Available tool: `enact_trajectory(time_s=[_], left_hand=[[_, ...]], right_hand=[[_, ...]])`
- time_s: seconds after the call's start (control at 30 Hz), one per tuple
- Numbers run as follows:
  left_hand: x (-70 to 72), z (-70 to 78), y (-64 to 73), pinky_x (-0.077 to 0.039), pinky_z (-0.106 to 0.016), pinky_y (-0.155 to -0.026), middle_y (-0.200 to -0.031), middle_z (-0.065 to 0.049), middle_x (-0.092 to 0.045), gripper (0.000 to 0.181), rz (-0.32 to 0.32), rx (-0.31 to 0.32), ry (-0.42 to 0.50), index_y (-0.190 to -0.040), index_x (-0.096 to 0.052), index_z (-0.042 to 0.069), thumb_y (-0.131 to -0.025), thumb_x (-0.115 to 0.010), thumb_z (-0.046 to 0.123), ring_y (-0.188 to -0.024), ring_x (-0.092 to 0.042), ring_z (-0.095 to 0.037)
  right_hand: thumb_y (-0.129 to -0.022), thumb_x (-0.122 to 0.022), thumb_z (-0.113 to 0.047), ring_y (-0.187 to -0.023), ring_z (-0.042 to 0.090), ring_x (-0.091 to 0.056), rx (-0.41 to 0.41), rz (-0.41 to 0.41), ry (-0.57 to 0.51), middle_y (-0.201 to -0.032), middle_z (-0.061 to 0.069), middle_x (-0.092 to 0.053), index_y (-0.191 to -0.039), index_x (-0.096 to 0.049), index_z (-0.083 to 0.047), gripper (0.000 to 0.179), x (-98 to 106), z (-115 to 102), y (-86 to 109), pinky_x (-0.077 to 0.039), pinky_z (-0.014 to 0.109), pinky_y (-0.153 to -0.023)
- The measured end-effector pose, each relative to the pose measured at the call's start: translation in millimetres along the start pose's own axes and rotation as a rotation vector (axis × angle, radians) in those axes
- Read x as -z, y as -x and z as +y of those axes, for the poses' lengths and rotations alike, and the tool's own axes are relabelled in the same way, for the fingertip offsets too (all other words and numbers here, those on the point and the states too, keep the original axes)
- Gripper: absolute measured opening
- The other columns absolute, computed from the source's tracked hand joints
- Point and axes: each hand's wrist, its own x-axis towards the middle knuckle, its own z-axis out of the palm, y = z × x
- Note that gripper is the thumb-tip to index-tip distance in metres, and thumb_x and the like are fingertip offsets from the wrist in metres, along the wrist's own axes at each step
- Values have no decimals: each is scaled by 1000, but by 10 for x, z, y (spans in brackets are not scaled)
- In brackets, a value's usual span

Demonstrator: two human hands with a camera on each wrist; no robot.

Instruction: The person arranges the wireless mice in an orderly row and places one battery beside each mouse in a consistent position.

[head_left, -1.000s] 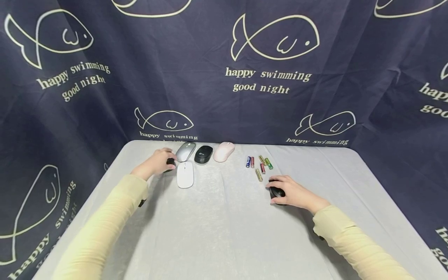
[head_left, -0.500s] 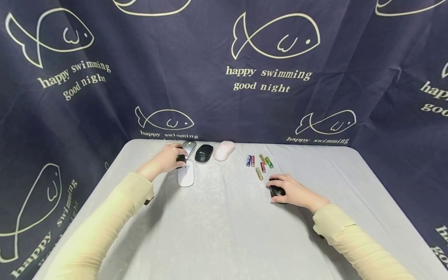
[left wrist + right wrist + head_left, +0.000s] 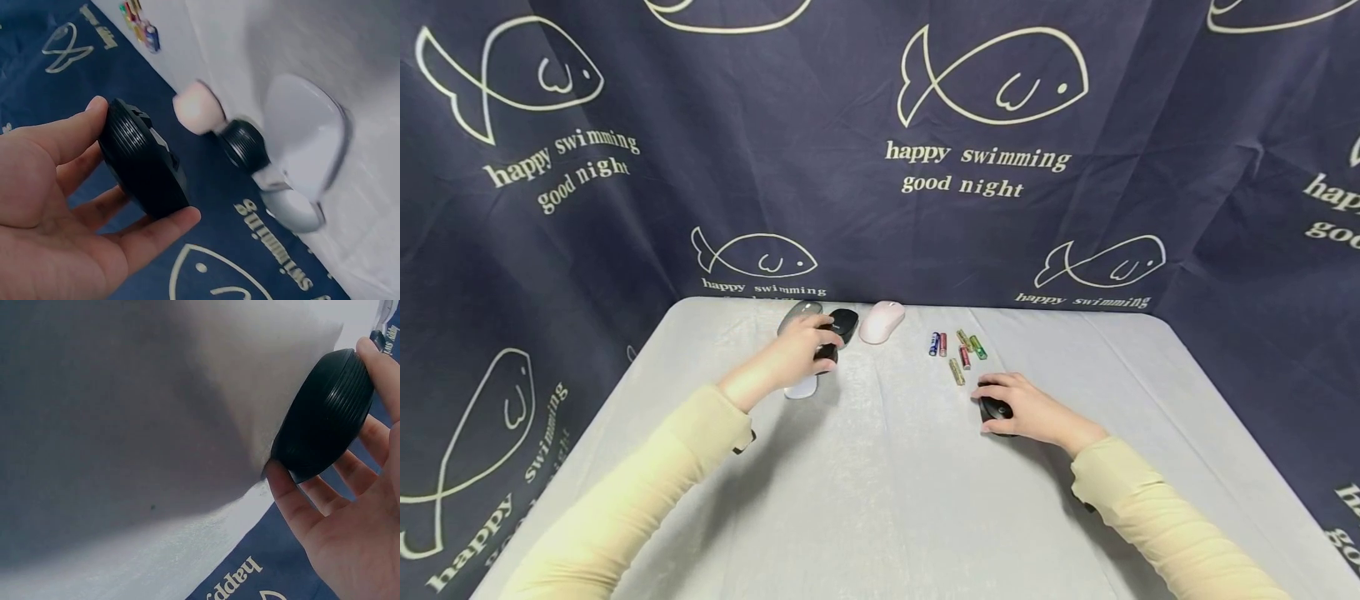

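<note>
Black mouse (image 3: pixel 147 165) clamped in left hand (image 3: pixel 796 348), raised above table (image 3: pixel 887 483); white mouse (image 3: pixel 802 388) partly hidden under that hand in head view; second black mouse (image 3: pixel 996 410) gripped by right hand (image 3: pixel 1033 414), on table, near batteries (image 3: pixel 965 358)

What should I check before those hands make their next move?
1. Left hand grips one black mouse: ok.
2. Right hand grips another black mouse: ok.
3. Pink mouse uncovered by hands: ok.
4. White mouse fully visible in the head view: not ok, partly hidden.
5. Loose batteries away from both hands' grip: ok.
6. Batteries inside the held mice: cannot tell, insides hidden.
</note>
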Motion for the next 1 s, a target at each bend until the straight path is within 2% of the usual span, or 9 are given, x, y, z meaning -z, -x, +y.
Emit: enact_trajectory(time_s=[0.2,0.33,0.63,0.83,1.0], left_hand=[[-46,169,-24,-32,-52,-107,-139,-21,-45,34,-20,21,42,-115,-67,9,-84,-71,21,-127,-40,-44],[-97,257,-58,-30,-50,-109,-137,-20,-47,33,-1,-15,51,-113,-67,9,-83,-71,21,-129,-41,-39],[-196,491,-148,-31,-51,-107,-134,-20,-51,30,4,-67,70,-110,-68,9,-82,-72,20,-125,-43,-41],[-333,630,-225,-36,-46,-104,-133,-19,-51,28,4,-68,77,-107,-69,11,-81,-73,19,-123,-43,-41],[-442,745,-263,-38,-45,-104,-134,-17,-51,29,-26,-70,78,-109,-69,13,-82,-73,20,-123,-44,-40]], right_hand=[[-77,-77,-27,-117,42,-47,7,4,4,-128,22,-53,-117,-64,-5,48,-4,6,2,-39,55,-99],[-76,-77,-28,-117,42,-47,12,9,7,-127,22,-54,-116,-64,-5,48,-9,11,0,-39,55,-99],[-77,-77,-29,-118,41,-47,-1,2,4,-128,21,-53,-117,-64,-5,48,-9,11,4,-39,55,-99],[-76,-77,-28,-118,41,-47,1,6,3,-128,21,-53,-117,-64,-5,49,-7,13,0,-39,55,-99],[-76,-77,-28,-118,41,-47,5,8,9,-128,21,-53,-117,-64,-5,49,-10,15,3,-39,55,-99]])
